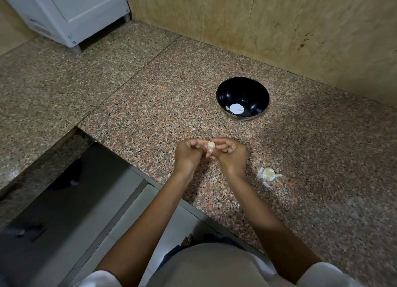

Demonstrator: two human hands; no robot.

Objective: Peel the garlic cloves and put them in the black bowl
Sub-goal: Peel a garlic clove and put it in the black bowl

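A pale garlic clove (211, 145) is held between both hands above the granite counter, near its front edge. My left hand (189, 155) and my right hand (231, 154) meet at the fingertips and pinch the clove from either side. The black bowl (260, 91) stands farther back and to the right. A small pale piece, perhaps a peeled clove (227, 108), lies in the bowl beside a bright reflection. The rest of the garlic bulb (269, 174), with loose papery skin around it, lies on the counter to the right of my right hand.
The speckled granite counter (150, 89) runs back to a beige stone wall (279, 29). A white appliance (71, 13) stands at the back left. The counter's front edge (137, 170) drops to a tiled floor at the lower left. A small skin scrap (194, 128) lies behind my hands.
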